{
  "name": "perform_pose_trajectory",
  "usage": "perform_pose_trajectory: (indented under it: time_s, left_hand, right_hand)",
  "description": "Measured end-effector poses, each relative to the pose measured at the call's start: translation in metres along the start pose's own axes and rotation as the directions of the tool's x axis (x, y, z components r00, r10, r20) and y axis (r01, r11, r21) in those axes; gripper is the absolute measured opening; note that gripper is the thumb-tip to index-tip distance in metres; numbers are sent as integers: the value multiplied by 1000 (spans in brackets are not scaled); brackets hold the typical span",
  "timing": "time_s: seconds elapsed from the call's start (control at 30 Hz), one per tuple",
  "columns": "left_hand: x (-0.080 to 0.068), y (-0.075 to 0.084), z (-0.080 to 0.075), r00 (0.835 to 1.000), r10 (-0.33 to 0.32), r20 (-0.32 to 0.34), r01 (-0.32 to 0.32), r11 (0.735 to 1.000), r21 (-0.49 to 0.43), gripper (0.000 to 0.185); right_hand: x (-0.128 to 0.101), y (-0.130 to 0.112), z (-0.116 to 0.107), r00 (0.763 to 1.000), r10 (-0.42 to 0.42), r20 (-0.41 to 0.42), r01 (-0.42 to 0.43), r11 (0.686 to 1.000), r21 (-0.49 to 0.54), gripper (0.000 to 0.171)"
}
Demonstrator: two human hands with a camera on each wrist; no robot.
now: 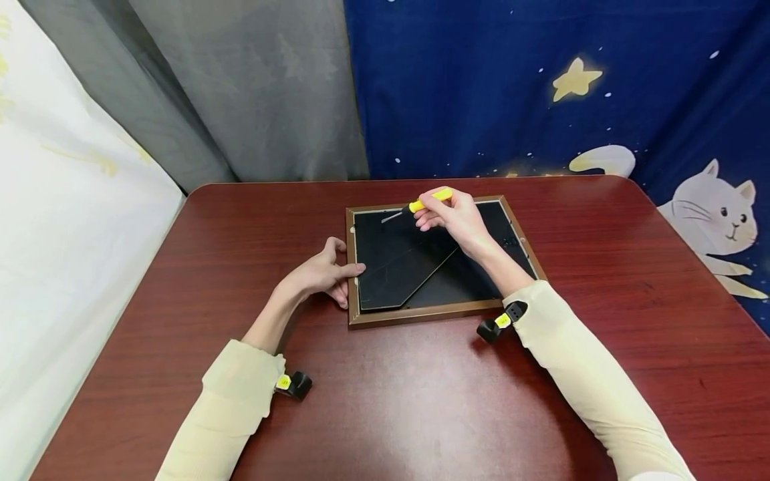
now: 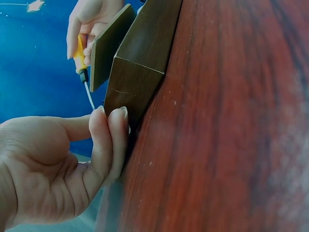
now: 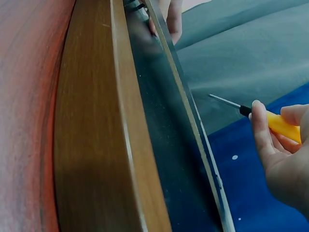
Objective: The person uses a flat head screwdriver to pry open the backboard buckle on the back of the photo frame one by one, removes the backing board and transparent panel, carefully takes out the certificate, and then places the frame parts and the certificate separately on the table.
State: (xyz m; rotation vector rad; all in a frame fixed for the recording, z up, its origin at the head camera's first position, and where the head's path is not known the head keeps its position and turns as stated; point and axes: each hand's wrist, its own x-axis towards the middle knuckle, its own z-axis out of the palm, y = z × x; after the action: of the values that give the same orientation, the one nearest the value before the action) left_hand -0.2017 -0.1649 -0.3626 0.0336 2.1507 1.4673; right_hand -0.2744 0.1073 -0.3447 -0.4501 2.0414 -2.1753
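A brown picture frame lies face down on the table, its black backing board facing up. A black stand flap sits on the backing; in the right wrist view the flap is tilted up from it. My left hand holds the frame's left side, thumb over the rim and fingers against the outer side. My right hand grips a screwdriver with a yellow handle and black collar above the frame's upper part. Its metal tip points left, apart from the backing in the right wrist view.
The reddish-brown wooden table extends around the frame. Grey curtain and blue curtain hang behind its far edge, white cloth at left. Small black cameras are strapped to both wrists.
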Motion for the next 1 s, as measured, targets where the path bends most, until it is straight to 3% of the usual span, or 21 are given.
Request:
perform_pose_trajectory:
  time_s: [0.3,0.73,1.0]
  left_hand:
    - [-3,-1,-3,1000,8,18,-7,1000,-17,73]
    - [3,-3,-4,999,-13,45,17,997,-71,93]
    - [5,-3,-6,997,-26,76,31,998,-62,90]
  right_hand:
    - [12,11,12,996,63,65,-56,993,-104,34]
    - [30,19,34,994,98,57,-95,994,-46,32]
    - [38,22,37,993,100,69,-100,995,9,29]
